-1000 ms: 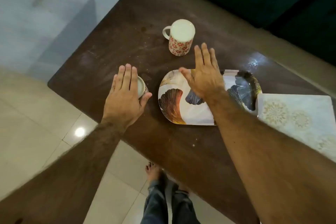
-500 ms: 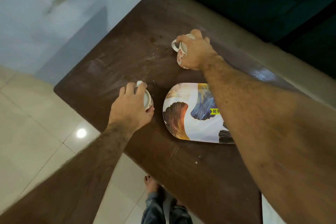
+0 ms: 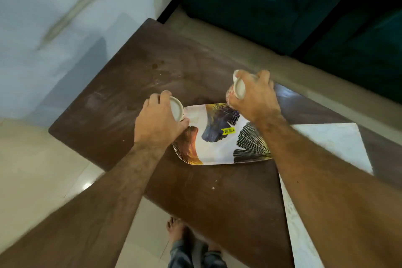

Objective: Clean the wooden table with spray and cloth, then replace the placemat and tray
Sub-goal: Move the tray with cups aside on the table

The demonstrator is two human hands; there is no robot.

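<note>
Meanwhile the left hand [image 3: 159, 121] is gripping a small cup [image 3: 176, 108] and the right hand [image 3: 254, 98] is gripping a patterned mug [image 3: 236, 90], both hovering over the tray [image 3: 217, 148] lying beside the placemat [image 3: 335, 143] on the dusty table [image 3: 134, 85]; tilting either risks spilling

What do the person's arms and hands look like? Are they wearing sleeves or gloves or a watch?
No gloves, no sleeves. The left hand and the right hand are bare, and both forearms are bare all the way to the edge of the picture, with short hair on them. No watch, ring or bracelet shows. Lower down you can see blue jeans and bare feet.
</note>
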